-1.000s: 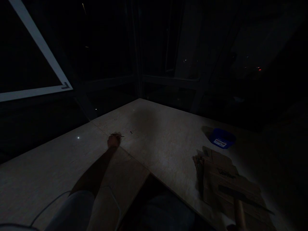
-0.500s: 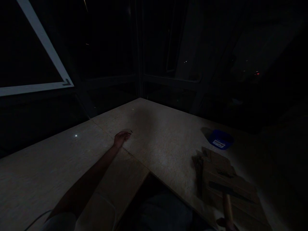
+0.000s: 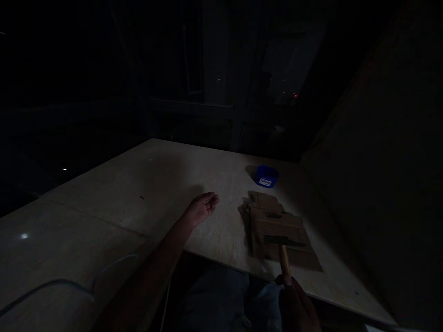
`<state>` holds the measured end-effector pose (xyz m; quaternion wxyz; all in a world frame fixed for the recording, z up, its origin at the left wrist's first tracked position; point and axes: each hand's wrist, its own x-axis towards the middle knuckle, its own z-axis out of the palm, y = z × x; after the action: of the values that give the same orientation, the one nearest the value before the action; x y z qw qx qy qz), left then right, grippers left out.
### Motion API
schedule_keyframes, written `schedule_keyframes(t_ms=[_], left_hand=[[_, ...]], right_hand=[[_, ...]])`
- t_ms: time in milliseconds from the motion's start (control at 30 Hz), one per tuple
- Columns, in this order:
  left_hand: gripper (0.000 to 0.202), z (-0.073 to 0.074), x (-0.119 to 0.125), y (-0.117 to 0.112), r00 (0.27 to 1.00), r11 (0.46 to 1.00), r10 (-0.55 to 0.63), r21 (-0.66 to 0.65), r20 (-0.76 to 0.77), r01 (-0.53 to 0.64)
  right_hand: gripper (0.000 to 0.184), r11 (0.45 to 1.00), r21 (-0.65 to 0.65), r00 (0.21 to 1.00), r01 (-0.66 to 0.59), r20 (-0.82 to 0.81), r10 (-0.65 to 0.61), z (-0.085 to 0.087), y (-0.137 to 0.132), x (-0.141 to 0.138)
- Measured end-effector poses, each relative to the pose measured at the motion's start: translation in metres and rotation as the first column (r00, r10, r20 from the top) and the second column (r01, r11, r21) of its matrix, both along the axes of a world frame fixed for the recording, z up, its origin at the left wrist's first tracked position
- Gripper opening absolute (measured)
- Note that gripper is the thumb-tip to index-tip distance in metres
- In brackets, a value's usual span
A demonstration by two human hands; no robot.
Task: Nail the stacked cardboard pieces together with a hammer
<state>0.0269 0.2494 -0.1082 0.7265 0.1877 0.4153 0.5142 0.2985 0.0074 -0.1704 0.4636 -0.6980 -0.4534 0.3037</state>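
Hammer (image 3: 283,254) is gripped by right hand (image 3: 296,302), left hand (image 3: 201,208) curled, contents unclear, over pale tabletop (image 3: 211,171), room (image 3: 374,184) dark.

And there's the left forearm (image 3: 162,258), bare, slanting up and across from the bottom of the view, with the left hand (image 3: 199,211) at its end, fingers (image 3: 212,206) bent and bunched close together, tips towards the right! Over on the other side, low and deep in shadow, the right hand (image 3: 298,304) is curled in a closed grip, cut off by the bottom edge.
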Motion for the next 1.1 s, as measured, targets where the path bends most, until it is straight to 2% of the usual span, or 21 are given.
schedule_keyframes(t_ms=[100,200,300,433,567,667,800,967,1100], left_hand=[[0.023,-0.007,0.052,-0.001,0.985,0.984,-0.162,0.066,-0.057,0.165],[0.041,-0.02,0.096,0.0,0.959,0.954,-0.248,0.14,-0.135,0.267],[0.044,-0.035,0.132,0.005,0.946,0.928,-0.243,0.234,-0.215,0.291],[0.026,-0.051,0.163,0.013,0.91,0.891,-0.178,0.331,-0.374,0.31],[0.013,-0.058,0.17,0.015,0.777,0.769,-0.01,0.491,-0.629,0.408],[0.012,-0.062,0.168,0.015,0.71,0.705,0.052,0.53,-0.702,0.472],[0.014,-0.068,0.167,0.014,0.671,0.655,0.053,0.533,-0.739,0.535],[0.014,-0.081,0.169,0.019,0.665,0.56,0.079,0.585,-0.742,0.587],[0.016,-0.084,0.171,0.021,0.658,0.548,0.096,0.591,-0.747,0.592]], right_hand=[[0.072,0.997,-0.058,0.997,0.044,-0.067,-0.048,0.001,-0.003,0.003],[0.068,0.99,-0.112,0.988,0.086,-0.122,-0.1,0.003,-0.003,0.009],[0.065,0.98,-0.175,0.971,0.098,-0.198,-0.132,0.007,0.005,0.014],[0.065,0.961,-0.256,0.931,0.106,-0.315,-0.186,0.009,0.026,0.02],[0.073,0.955,-0.288,0.94,0.071,-0.3,-0.161,0.002,0.039,0.028],[0.076,0.953,-0.298,0.954,0.057,-0.265,-0.14,-0.003,0.04,0.031],[0.077,0.962,-0.268,0.968,0.053,-0.224,-0.116,-0.003,0.038,0.031],[0.077,0.978,-0.205,0.973,0.03,-0.218,-0.075,0.005,0.038,0.03],[0.075,0.972,-0.231,0.955,0.032,-0.28,-0.098,0.008,0.039,0.028]])
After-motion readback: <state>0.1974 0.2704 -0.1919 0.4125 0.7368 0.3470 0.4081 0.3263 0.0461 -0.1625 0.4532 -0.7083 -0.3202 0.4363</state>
